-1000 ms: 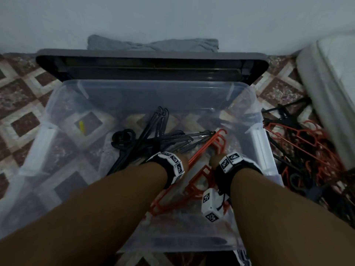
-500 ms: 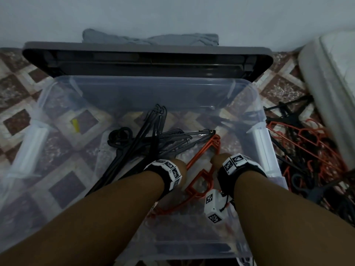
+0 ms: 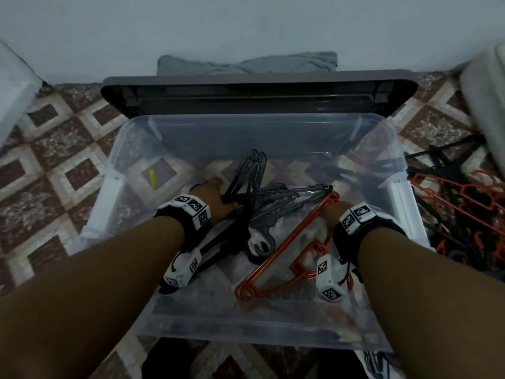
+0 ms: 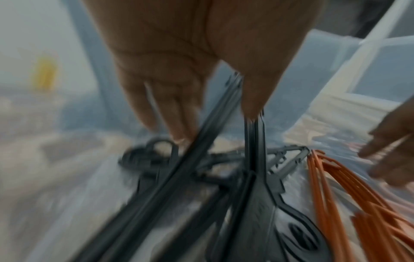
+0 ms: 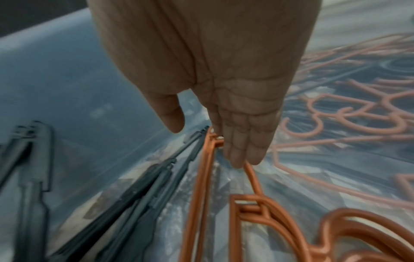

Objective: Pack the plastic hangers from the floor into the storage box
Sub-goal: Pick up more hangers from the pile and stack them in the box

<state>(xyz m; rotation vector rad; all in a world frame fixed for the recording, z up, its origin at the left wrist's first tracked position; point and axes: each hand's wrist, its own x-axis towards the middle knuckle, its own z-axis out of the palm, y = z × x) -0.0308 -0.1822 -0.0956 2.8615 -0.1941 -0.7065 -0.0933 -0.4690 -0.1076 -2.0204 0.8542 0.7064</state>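
The clear storage box point(image 3: 246, 138) stands open on the tiled floor with both my hands inside. Black hangers point(image 3: 262, 203) point(image 4: 257, 195) lie crossed at its middle, and a bundle of orange hangers point(image 3: 287, 242) point(image 5: 199, 177) lies to their right. My left hand point(image 3: 218, 198) point(image 4: 215, 124) is over the black hangers; its fingers and thumb are straight and stand either side of one bar, touching it. My right hand point(image 3: 332, 212) point(image 5: 208, 145) has straight fingers resting on the far end of the orange bundle, thumb apart. More orange and black hangers point(image 3: 459, 203) lie piled on the floor to the right.
The box's dark lid point(image 3: 259, 97) leans behind it against the wall, with a grey folded cloth point(image 3: 246, 64) beyond. White latches point(image 3: 401, 203) stick out from both box sides. A pale mattress edge point(image 3: 486, 86) borders the hanger pile at far right.
My left hand left the orange bundle and moved left and farther in, onto the black hangers. The orange bundle now lies lower in the box, with my right hand still at its far end.
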